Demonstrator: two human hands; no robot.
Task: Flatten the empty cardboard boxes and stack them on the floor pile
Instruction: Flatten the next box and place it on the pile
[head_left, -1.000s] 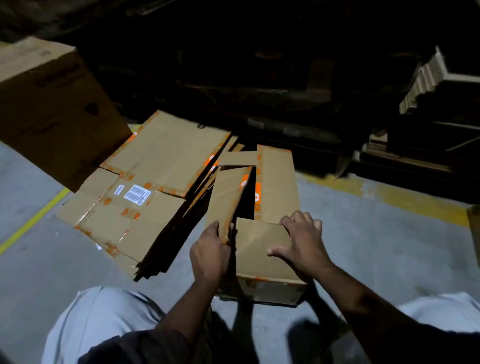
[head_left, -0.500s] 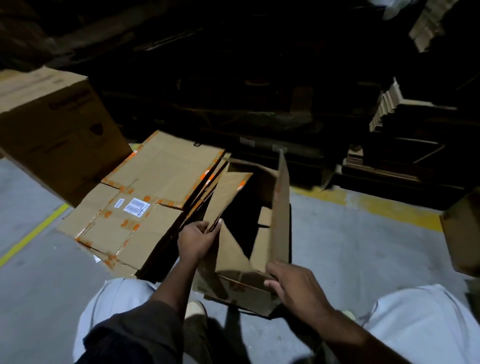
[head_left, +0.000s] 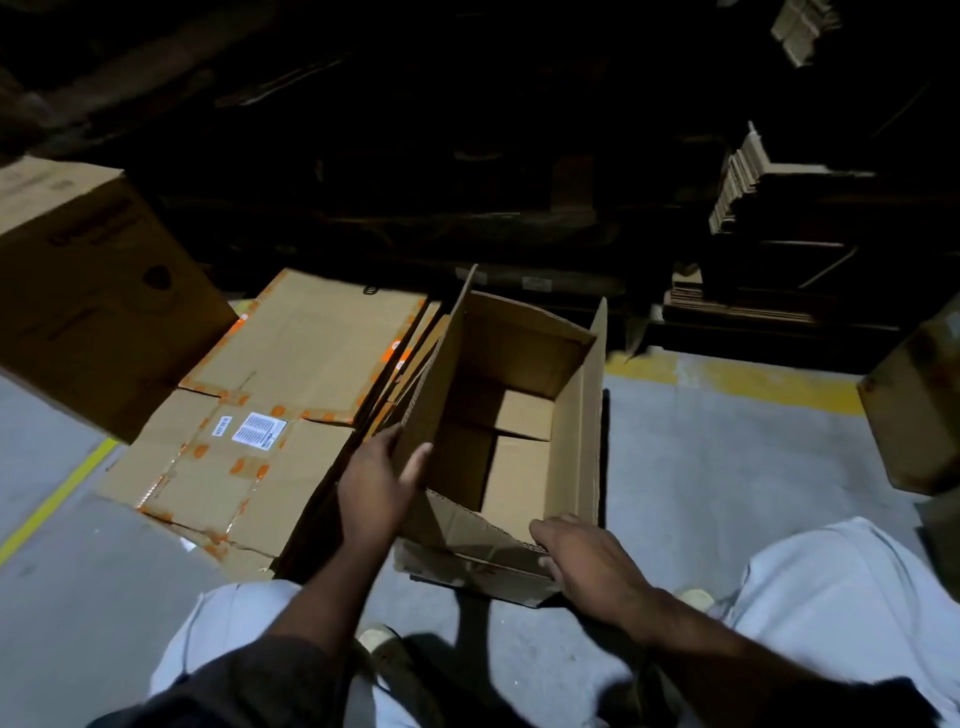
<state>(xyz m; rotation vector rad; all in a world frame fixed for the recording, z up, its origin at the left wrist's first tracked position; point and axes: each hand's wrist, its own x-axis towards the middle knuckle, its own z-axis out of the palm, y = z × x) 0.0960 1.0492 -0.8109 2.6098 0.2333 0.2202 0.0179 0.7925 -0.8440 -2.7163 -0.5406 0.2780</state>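
brown box (head_left: 519, 415), seemingly orange-taped pile (head_left: 270, 395)

A warehouse; concrete floor (head_left: 727, 467) with yellow lines (head_left: 753, 376); flattened cardboard (head_left: 743, 176) stacked behind.

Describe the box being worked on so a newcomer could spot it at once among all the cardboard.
On the grey floor, find the pile of flattened, orange-taped boxes. Just right of it, between the left hand and right hand, stands the open box, the only one with its empty inside showing.

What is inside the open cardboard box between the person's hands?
Inside the open cardboard box only its folded bottom flaps show, no contents. Its raised near flap hides the nearest strip of floor.
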